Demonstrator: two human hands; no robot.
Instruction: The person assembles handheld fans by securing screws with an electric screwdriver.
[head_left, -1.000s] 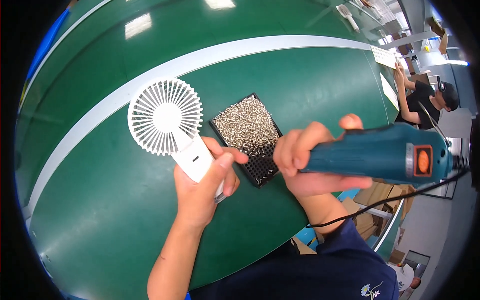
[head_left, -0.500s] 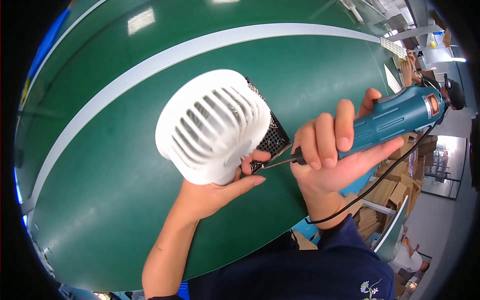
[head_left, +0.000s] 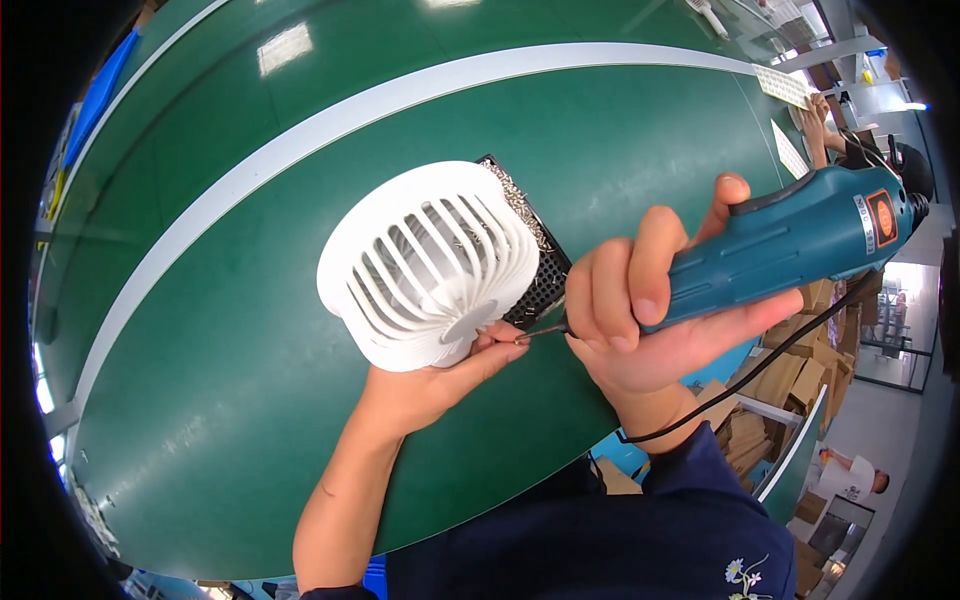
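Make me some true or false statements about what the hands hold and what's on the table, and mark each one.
1. The right hand grips a teal electric screwdriver. True.
2. The left hand is empty. False: the left hand holds a white slatted fan.
3. The whole tray is in plain view. False: the fan hides part of the black tray.
4. Small metal screws lie in the tray. True.
5. The screwdriver bit reaches toward the left hand's fingertips. True.
6. The tabletop is red. False: the tabletop is green.
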